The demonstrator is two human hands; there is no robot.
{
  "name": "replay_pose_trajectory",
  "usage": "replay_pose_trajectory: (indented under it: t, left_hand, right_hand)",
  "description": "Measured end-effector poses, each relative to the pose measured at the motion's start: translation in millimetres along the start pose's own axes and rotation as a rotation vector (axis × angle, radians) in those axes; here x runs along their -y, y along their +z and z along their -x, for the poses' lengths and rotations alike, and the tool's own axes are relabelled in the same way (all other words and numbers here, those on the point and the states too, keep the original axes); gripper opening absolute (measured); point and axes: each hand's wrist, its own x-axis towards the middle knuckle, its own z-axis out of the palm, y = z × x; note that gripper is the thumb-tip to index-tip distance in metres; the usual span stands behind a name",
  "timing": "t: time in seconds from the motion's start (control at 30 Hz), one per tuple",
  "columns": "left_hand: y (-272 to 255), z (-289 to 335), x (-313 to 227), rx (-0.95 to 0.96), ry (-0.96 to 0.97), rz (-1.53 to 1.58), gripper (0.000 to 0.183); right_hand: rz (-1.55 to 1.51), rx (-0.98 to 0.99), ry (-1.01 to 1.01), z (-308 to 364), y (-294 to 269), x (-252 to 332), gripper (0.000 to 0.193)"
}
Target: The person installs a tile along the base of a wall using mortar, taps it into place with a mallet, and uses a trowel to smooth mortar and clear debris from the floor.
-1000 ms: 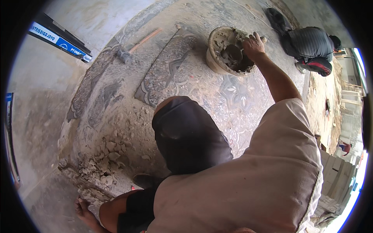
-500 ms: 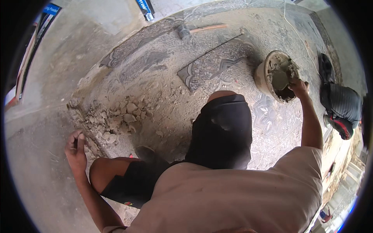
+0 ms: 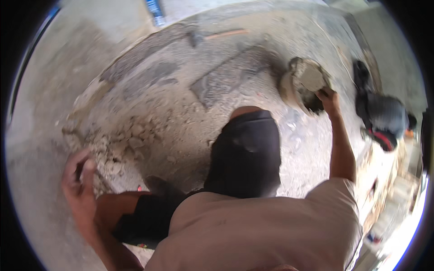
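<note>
My right hand [image 3: 329,98] is closed at the rim of a mortar bucket [image 3: 288,88] on the right. It grips what looks like a trowel [image 3: 311,77], whose blade carries a thick grey heap of wet mortar above the bucket's mouth; the handle is hidden in my fist. At the left my left hand [image 3: 79,176], smeared by motion, hovers over the smooth floor near my knee. Its fingers are loosely bent with a gap to the thumb, and nothing shows in them. Just beyond it lies broken mortar rubble [image 3: 129,140].
A hammer [image 3: 221,35] with a wooden handle lies on the dusty floor at the far side. Nearer sits a patterned tile [image 3: 233,74]. A blue packet [image 3: 155,12] lies at the back. Another person [image 3: 384,115] crouches at the right, and a pale cord [image 3: 332,40] runs nearby.
The view has shifted, so most things sit farther left. My right hand has raised the trowel in the bucket, with a mortar heap on it. My left hand's fingers have parted slightly.
</note>
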Motion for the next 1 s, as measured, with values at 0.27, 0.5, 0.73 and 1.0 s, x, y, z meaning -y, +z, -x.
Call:
replay_pose_trajectory:
  t: [0.27, 0.5, 0.73, 1.0]
  left_hand:
    - [49, 26, -34, 0.426, 0.094, 0.022, 0.04]
    - [53, 51, -26, 0.526, 0.141, -0.281, 0.05]
    - [41, 69, -29, 0.565, 0.105, -0.282, 0.058]
    - [30, 77, -20, 0.549, 0.071, -0.282, 0.059]
  right_hand:
    - [-0.253, 0.27, -0.252, -54, 89, 223, 0.035]
    - [-0.107, 0.372, -0.627, -95, 201, 387, 0.039]
    - [0.074, 0.542, -0.76, -102, 270, 500, 0.039]
    - [0.352, 0.553, -0.793, -125, 287, 563, 0.041]
